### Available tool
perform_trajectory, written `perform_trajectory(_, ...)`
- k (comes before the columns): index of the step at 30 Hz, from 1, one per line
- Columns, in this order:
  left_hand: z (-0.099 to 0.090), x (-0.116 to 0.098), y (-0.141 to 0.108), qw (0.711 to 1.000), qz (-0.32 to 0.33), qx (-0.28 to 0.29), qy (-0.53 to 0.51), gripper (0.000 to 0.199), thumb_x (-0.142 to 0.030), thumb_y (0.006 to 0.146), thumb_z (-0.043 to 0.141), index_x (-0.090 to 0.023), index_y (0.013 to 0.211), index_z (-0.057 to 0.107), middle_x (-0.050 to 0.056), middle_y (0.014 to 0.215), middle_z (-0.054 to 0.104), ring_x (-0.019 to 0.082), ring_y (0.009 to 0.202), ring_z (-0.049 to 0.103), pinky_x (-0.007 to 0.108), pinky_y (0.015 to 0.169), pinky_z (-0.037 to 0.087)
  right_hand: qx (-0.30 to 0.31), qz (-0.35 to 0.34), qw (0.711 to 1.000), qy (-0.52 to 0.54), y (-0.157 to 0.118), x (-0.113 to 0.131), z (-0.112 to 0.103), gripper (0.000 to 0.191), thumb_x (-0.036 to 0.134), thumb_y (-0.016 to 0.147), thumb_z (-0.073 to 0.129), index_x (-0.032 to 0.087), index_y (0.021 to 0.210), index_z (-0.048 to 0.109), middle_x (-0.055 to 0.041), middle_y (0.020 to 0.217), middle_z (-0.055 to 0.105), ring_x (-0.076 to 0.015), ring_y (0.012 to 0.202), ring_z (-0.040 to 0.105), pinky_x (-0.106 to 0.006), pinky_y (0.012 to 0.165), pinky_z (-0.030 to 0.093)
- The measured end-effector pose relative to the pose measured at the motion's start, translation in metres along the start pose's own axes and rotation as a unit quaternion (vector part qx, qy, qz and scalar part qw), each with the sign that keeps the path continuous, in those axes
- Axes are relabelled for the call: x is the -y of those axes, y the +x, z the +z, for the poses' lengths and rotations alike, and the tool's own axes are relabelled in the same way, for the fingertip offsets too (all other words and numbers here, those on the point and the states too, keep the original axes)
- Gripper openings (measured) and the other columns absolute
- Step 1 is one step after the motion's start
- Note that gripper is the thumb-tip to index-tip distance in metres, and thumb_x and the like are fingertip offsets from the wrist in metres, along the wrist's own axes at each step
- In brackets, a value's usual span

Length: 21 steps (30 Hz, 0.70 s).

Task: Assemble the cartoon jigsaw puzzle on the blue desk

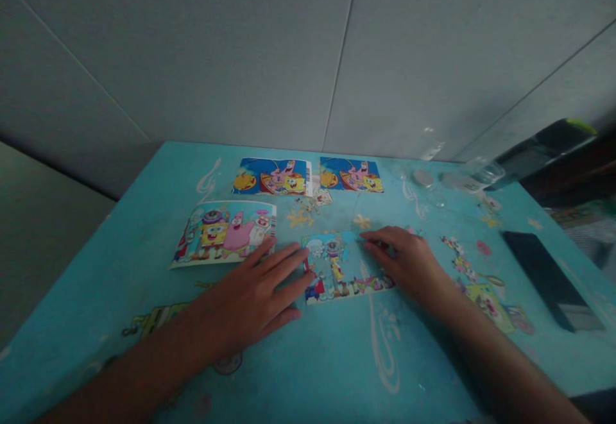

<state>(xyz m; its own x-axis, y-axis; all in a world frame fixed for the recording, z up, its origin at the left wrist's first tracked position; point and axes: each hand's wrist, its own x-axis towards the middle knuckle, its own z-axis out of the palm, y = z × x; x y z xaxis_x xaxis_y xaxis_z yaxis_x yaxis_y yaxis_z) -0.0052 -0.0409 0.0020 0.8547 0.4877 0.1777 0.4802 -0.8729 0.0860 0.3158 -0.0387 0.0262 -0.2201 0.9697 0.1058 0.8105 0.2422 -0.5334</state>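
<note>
A partly assembled jigsaw puzzle (332, 270) with cartoon figures lies flat in front of me, its middle and right showing bare tabletop. My left hand (262, 286) rests palm down with fingers spread, the fingertips on the puzzle's left edge. At the upper right side of the puzzle, my right hand (402, 254) has thumb and fingers pinched together; whatever is between them is too small to make out. A printed picture sheet (231, 231) with similar figures lies beyond my left hand. Loose puzzle pieces (459, 257) are scattered to the right of my right hand.
Toward the wall are a finished-looking blue picture (351, 174) and a blue picture sheet (272, 177), with small loose pieces (312, 201) nearby. Clear jars (486, 170) and a round lid (423, 178) stand back right. A dark phone-like slab (548, 276) lies at the right.
</note>
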Motion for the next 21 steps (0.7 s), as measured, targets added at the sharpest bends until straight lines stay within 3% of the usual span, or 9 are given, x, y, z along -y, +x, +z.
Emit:
perform_trajectory(7,-0.001,-0.001,0.000,1.000,-0.004,0.017,0.002,0.048,-0.045,0.103,0.055,-0.028,0.148,0.049,0.013,0.157,0.045,0.032,0.147,0.041,0.060,0.122,0.026,0.022,-0.036,0.999,0.002,-0.004,0.016,0.013,0.018,0.025,0.097,0.063,0.023,0.109,0.076,-0.0063,0.102,0.075,-0.0228,0.097,0.068,-0.038,0.090,0.053)
perform_trajectory(13,-0.002,-0.001,-0.001,1.000,0.001,0.015,0.002,0.047,-0.044,0.102,0.056,-0.028,0.146,0.050,0.013,0.157,0.046,0.031,0.147,0.041,0.058,0.122,0.026,0.015,-0.020,0.999,-0.030,-0.006,0.019,0.020,0.019,0.033,0.095,0.068,0.023,0.109,0.076,-0.0071,0.102,0.073,-0.0243,0.096,0.066,-0.039,0.089,0.053)
perform_trajectory(21,-0.001,0.000,0.001,1.000,0.003,0.011,0.003,0.047,-0.043,0.102,0.057,-0.025,0.145,0.051,0.014,0.156,0.047,0.032,0.146,0.042,0.059,0.122,0.027,0.016,0.000,1.000,-0.021,-0.004,0.021,0.020,0.017,0.030,0.094,0.068,0.023,0.107,0.077,-0.0068,0.101,0.074,-0.0245,0.096,0.067,-0.040,0.088,0.052)
